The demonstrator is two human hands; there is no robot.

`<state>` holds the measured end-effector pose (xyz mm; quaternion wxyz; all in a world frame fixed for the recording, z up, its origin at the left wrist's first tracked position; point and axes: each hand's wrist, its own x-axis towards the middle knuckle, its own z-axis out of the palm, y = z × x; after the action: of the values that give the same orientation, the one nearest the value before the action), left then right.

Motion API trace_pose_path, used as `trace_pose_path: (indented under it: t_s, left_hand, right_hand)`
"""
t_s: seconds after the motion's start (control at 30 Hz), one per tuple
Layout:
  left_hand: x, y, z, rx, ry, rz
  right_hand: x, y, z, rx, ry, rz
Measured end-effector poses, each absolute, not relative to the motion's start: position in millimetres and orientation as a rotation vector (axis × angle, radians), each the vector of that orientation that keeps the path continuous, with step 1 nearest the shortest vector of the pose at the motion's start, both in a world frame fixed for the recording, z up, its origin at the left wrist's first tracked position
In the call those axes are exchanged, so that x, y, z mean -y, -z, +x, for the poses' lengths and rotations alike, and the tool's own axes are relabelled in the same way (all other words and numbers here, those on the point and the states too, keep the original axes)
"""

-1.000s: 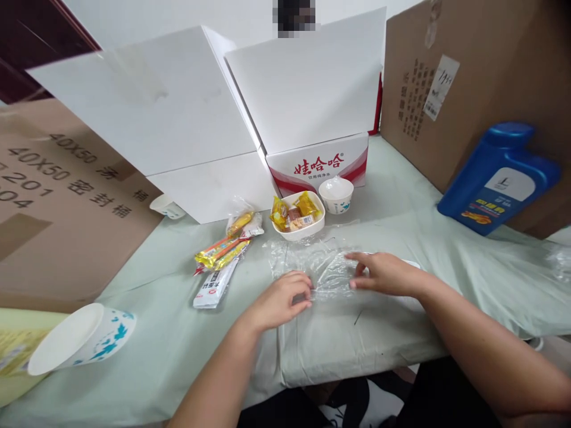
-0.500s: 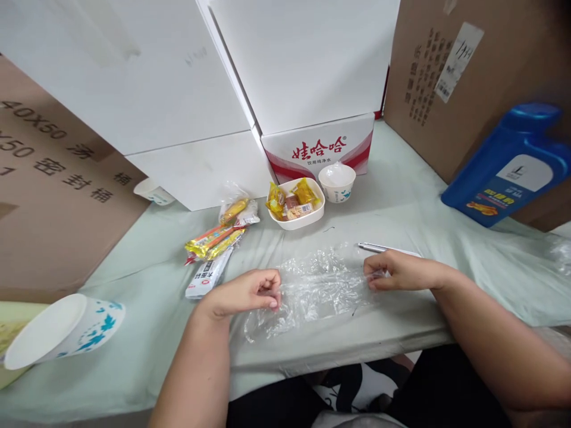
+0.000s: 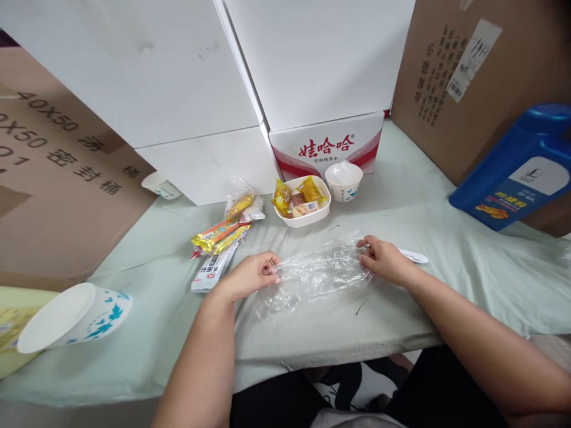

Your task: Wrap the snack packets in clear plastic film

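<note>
A sheet of clear plastic film (image 3: 319, 270), crinkled and shiny, stretches between my two hands just above the cloth. My left hand (image 3: 254, 274) pinches its left end between thumb and fingers. At the other end my right hand (image 3: 383, 258) grips the film with closed fingers, partly covering a white-handled tool (image 3: 414, 256) lying behind it. Beyond the film stands a white tray (image 3: 307, 223) with several wrapped snacks (image 3: 306, 208) in it. Beside the tray is a paper bowl (image 3: 344, 184) with clear plastic over its top.
Left of the tray lie packaged snacks (image 3: 220, 236) and a white packet (image 3: 214, 270). A large paper cup (image 3: 75, 318) lies tilted at the left. White boxes (image 3: 330, 53) stand behind, a brown carton (image 3: 57, 160) at left. A blue bottle (image 3: 513, 172) is at right.
Both hands have moved slightly away from me, carrying the film toward the tray. The film's near edge has shifted off a dark thread on the cloth. The view has shifted a little.
</note>
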<state>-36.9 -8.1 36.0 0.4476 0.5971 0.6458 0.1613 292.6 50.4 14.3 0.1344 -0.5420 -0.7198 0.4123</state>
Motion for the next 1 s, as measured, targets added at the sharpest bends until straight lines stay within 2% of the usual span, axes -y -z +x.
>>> trace_pose_path:
  t_s: [0.17, 0.53, 0.83, 0.93, 1.0]
  left_hand:
    - [9, -34, -33, -1.682, -0.362, 1.619]
    - [9, -33, -32, -1.656, -0.352, 1.583]
    - [10, -44, -9, -1.929, -0.082, 1.893]
    - [9, -44, -7, -1.934, -0.041, 1.895]
    - [9, -43, -8, -1.927, -0.033, 1.902]
  right_hand:
    - [-44, -22, 294, 2.188, -1.071, -1.509]
    - [-42, -27, 307, 2.307, -1.119, -1.579]
    - [-54, -29, 312, 2.321, -1.041, -1.66]
    - [-67, -30, 324, 2.259, -0.893, -1.839]
    - [-71, -32, 331, 2.204, -0.676, -2.019]
